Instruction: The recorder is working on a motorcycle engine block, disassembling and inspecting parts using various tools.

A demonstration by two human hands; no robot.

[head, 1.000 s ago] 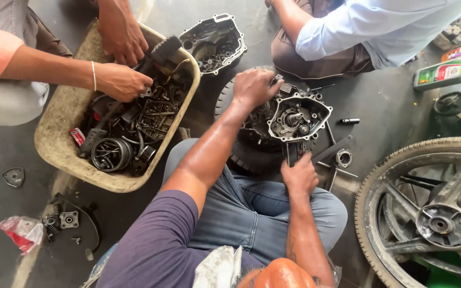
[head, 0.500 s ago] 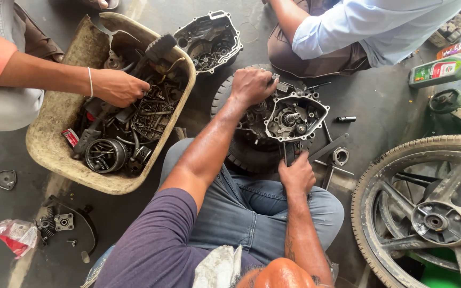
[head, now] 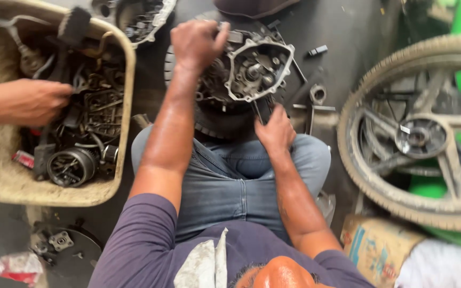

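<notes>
A grey engine case (head: 254,69), open with gears showing inside, lies on a black tyre (head: 217,125) in front of my crossed legs. My left hand (head: 196,42) is closed over the case's upper left edge. Just below the case, my right hand (head: 276,130) grips a dark flat tool (head: 262,109) that points up into the case's lower rim. What the tool's tip touches is hidden.
At left another person's hand (head: 25,101) reaches into a beige tub (head: 118,176) full of greasy parts. A spoked wheel with its tyre (head: 417,138) lies at right, with a cardboard box (head: 377,248) below it. An engine cover (head: 140,16) and small loose parts (head: 317,93) lie around.
The view has closed in on the engine. My hands keep their hold on the case and tool. The other person's hand has shifted lower in the tub.
</notes>
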